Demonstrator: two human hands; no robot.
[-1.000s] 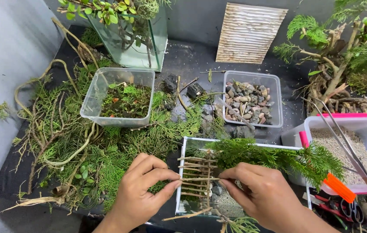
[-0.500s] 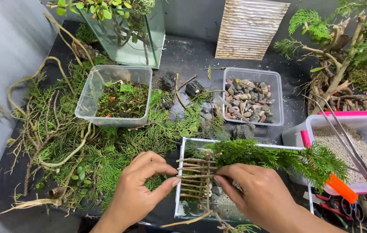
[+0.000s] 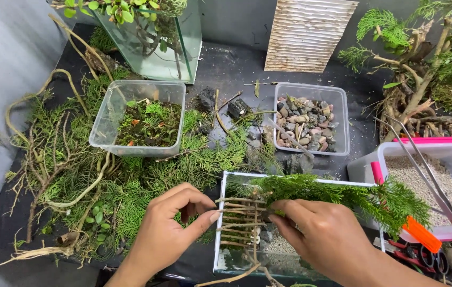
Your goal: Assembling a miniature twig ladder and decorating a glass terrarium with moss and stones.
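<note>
Both hands work a small twig ladder [image 3: 239, 220], held over the near-left end of a glass tank [image 3: 220, 234] on the desk. Left hand [image 3: 170, 231]: thumb and forefinger pinched together on the ladder's left rail. Right hand [image 3: 327, 236]: grip clamped on the right side, beside a green cedar sprig [image 3: 343, 194] (lying across the tank). Best done, I judge, with light, even pressure, keeping the rungs level; thin twigs could snap.

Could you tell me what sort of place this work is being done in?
Probably a hobby bench for building planted glass tanks. A small glass tank sits under both hands, tubs of moss and pebbles stand behind it, and long tweezers lie across a tub of sand.
</note>
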